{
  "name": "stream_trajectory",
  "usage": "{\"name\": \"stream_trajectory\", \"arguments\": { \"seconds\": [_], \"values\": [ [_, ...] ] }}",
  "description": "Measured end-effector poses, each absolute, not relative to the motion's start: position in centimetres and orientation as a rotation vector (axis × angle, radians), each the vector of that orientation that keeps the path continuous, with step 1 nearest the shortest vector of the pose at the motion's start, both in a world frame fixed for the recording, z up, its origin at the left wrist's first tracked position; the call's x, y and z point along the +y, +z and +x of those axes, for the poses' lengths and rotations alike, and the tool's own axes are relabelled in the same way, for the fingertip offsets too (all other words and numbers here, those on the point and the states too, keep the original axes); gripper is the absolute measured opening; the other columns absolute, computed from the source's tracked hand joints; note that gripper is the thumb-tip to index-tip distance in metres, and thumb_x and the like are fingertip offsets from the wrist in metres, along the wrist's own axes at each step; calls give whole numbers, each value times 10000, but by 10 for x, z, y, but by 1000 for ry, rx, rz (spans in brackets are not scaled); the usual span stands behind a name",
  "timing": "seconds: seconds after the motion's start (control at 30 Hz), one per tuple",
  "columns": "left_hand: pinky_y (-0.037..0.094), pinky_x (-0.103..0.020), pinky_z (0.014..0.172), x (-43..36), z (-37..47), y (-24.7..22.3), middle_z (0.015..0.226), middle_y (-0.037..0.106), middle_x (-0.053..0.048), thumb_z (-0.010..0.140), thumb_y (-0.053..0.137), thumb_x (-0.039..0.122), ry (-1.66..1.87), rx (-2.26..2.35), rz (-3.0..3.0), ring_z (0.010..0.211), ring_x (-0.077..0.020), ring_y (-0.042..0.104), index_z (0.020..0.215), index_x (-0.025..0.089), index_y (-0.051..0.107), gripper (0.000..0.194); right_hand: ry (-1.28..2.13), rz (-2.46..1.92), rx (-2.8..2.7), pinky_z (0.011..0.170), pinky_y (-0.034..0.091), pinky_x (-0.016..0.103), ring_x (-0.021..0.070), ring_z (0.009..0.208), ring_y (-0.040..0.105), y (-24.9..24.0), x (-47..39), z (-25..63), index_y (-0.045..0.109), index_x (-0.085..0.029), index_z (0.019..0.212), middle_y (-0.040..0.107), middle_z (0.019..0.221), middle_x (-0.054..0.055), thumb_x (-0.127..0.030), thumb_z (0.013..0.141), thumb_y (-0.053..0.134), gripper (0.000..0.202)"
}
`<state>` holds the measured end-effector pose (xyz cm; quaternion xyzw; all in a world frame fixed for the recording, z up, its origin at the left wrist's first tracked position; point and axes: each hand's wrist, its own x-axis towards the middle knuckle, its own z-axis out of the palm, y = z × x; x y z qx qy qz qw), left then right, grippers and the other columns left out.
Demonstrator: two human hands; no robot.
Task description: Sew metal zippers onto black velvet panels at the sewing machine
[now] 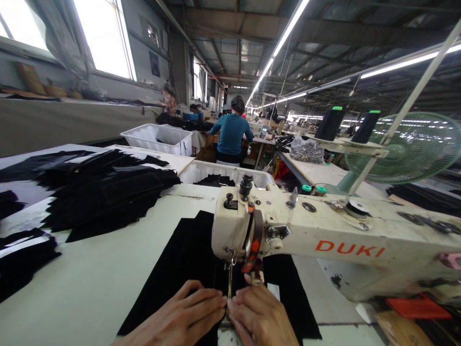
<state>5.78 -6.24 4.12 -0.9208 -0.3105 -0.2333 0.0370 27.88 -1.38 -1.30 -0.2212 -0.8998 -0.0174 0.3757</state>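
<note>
A flat black cloth piece lies on the smooth pale green surface, running beneath the needle end of the cream metal sewing machine with orange DUKI lettering. The person's left hand and right hand rest on it, fingertips nearly meeting just in front of the needle end, probably to keep the cloth flat and straight there; whether they pinch it, I cannot tell. Loose black fabric pieces are heaped to the left, seemingly for easy reach; too overlapped to count. Counted: two hands, two large black thread cones with green tops, set upright presumably so thread unwinds freely, two white plastic bins, one round green fan.
</note>
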Motion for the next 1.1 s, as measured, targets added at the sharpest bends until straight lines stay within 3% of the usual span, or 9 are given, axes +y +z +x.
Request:
{"name": "stream_trajectory", "arguments": {
  "seconds": [0.1, 0.33, 0.6, 0.9, 1.0, 1.1],
  "values": [
    [498, -280, 998, -59, 56, 42, 1243, 701, -40, 953, 644, 376, -698, -991, -2767, 1123, -209, 660, 1361, 183, 553, 461, 12, -597, -2315, 695, 562, 265, 169, 709, 676, -9, -8, 277, 649, -205, 873, 679, 768, 20, -105, 981, 452, 246],
    [538, -316, 981, -45, 48, 28, 1322, 650, -73, 883, 721, 392, -537, -1014, -2737, 1158, -241, 647, 1391, 158, 549, 585, 60, -769, -2307, 713, 532, 280, 202, 800, 670, -7, 6, 274, 669, -234, 875, 693, 850, 10, -92, 889, 570, 174],
    [509, -399, 1019, -33, 50, 14, 1309, 629, -135, 888, 692, 303, -568, -1079, -2776, 1166, -272, 625, 1338, 147, 570, 492, 163, -1034, -2215, 857, 550, 424, 287, 989, 635, -15, 4, 272, 647, -208, 1044, 657, 1061, 86, -94, 793, 690, 280],
    [464, -456, 1036, -28, 51, 4, 1317, 600, -119, 968, 605, 308, -610, -1150, -2920, 1200, -295, 569, 1378, 184, 541, 434, 2, -1197, -2304, 925, 487, 498, 343, 1074, 565, -19, 7, 260, 620, -140, 1137, 625, 1144, 169, -131, 840, 619, 297],
    [433, -459, 1059, -28, 51, 3, 1323, 597, -114, 972, 597, 302, -596, -1139, -2934, 1194, -287, 571, 1364, 179, 550, 413, -10, -1232, -2304, 924, 455, 498, 353, 1096, 540, -13, 17, 257, 648, -159, 1085, 646, 1090, 144, -166, 853, 644, 232],
    [421, -447, 1063, -28, 50, 2, 1319, 603, -115, 976, 587, 302, -617, -1130, -2894, 1188, -285, 574, 1352, 172, 559, 399, 0, -1221, -2341, 876, 450, 456, 315, 997, 572, -6, 24, 261, 677, -203, 927, 671, 944, 83, -219, 852, 694, 78]
  ]
}}
